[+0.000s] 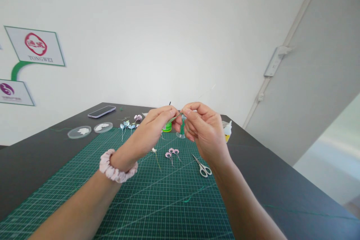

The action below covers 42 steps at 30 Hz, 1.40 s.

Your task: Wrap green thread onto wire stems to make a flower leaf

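Both hands are raised above the cutting mat, fingertips almost meeting. My left hand (161, 118) is closed in a pinch, with a slim green leaf (172, 119) showing at its fingers. My right hand (204, 129) pinches the leaf's thin green stem, whose end is hidden by the fingers. Just behind the hands stands a spool of green thread (182, 129), with a bright green container (167, 127) partly covered by the left hand. Below them on the mat lie several pink petals on wires (171, 152), a small white bud on a thin stem (154, 150) and white-handled scissors (203, 167).
The green gridded cutting mat (157, 202) covers much of the black table (253, 180). Blue wired petals (126, 125) and a purple flower (137, 117) lie left. Farther left are two clear dishes (73, 135) with white pieces and a phone (101, 111). A white-tipped bottle (228, 129) stands right.
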Motion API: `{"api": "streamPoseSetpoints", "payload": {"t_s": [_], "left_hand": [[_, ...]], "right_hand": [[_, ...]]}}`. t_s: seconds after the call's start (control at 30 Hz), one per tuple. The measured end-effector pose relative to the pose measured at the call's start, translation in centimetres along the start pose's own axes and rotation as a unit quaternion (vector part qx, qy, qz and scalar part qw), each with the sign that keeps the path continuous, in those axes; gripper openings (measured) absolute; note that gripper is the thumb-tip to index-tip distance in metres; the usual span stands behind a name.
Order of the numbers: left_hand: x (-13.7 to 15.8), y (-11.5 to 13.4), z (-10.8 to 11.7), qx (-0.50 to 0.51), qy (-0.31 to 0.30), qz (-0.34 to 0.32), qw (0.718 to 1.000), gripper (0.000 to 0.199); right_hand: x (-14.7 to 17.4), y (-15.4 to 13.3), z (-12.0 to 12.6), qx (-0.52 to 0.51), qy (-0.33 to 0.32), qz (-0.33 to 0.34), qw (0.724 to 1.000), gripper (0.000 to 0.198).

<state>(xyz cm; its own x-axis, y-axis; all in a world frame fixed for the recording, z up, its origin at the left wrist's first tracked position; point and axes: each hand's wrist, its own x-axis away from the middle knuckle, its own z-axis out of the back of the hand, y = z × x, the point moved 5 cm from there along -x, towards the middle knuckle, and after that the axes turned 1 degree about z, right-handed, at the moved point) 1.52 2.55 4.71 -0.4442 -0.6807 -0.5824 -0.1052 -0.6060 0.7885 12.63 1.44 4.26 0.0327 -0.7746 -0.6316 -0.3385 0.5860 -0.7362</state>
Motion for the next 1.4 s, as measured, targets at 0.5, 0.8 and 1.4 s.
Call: {"api": "streamPoseSetpoints", "payload": {"t_s": [0.5,0.8,1.4], "left_hand": [[0.2,-1.0,-0.5,0.197,-0.053,0.098,0.974,0.026],[0.2,-1.1,-0.3,0.214,-0.066,0.105,0.969,0.028],[0.2,0.5,0.6,-0.101,0.067,-0.028,0.992,0.019]], "right_hand": [[0.1,0.1,0.1,-0.002,-0.018,0.014,1.000,0.016],[0.1,0.3,0.2,0.000,-0.023,0.012,1.000,0.014],[-0.2,0.5,0.7,0.046,0.043,-0.005,0.998,0.016]]}}
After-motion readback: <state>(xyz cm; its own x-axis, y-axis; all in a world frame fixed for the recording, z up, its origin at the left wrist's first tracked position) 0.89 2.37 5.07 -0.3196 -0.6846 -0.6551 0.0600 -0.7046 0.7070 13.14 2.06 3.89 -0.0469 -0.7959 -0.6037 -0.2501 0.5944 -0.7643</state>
